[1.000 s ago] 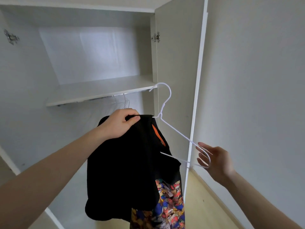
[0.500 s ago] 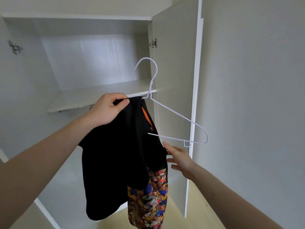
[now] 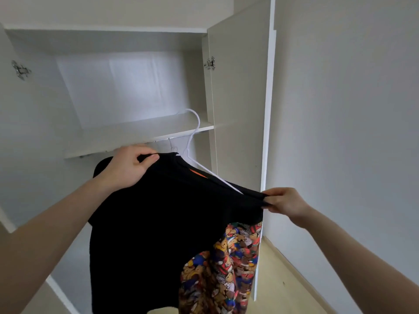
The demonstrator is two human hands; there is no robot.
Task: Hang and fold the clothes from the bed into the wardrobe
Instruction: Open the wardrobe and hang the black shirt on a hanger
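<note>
Black T-shirt [image 3: 147, 223] hangs at frame centre before the open wardrobe [image 3: 136, 130], its hem cut off at 6 o'clock; an orange neck label [image 3: 198, 173] carries nothing legible. White wire hanger [image 3: 195, 141] is mostly hidden inside it, hook rising toward 12. Left hand [image 3: 129, 168] pinches the collar, right hand [image 3: 285, 202] at 3 o'clock pinches the shoulder. Bear-print garment [image 3: 226, 268] hangs behind, half covered

Open wardrobe [image 3: 238, 91] with shelf [image 3: 136, 137]. Left hand [image 3: 129, 168] pinches the collar of a black T-shirt [image 3: 154, 223]; right hand [image 3: 285, 203] pinches its shoulder. White wire hanger [image 3: 195, 141] protrudes from the neck. Teddy-bear-print garment [image 3: 224, 268] hangs behind.
</note>
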